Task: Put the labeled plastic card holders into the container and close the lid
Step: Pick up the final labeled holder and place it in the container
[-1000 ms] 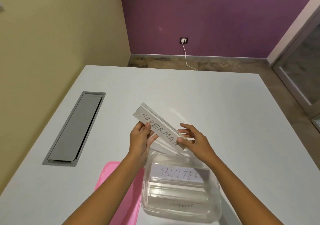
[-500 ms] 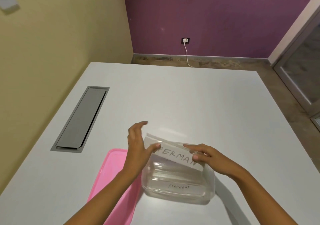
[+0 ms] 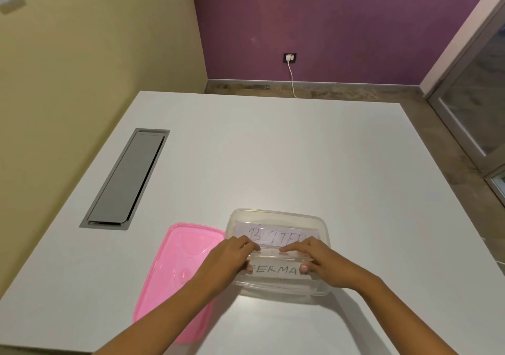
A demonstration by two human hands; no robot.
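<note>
A clear plastic container point(image 3: 276, 214) stands open on the white table. Inside, at the far side, lies a card holder labeled BUTTER… point(image 3: 276, 235). A second card holder labeled SUPERMAN point(image 3: 276, 270) lies flat in the near half of the container. My left hand point(image 3: 232, 256) grips its left end and my right hand point(image 3: 319, 259) grips its right end, thumbs on the label. Another holder sits underneath, mostly hidden. The pink lid point(image 3: 177, 267) lies flat on the table, left of the container, partly under my left forearm.
A grey cable hatch point(image 3: 125, 179) is set into the white table point(image 3: 273, 149) at the left. Beyond the table's far edge a white cable runs down from a wall socket point(image 3: 289, 57). A glass door stands at the right.
Both hands have lowered the SUPERMAN card holder from above the table down into the container, and it has turned from tilted to flat. The BUTTER label is uncovered again.
</note>
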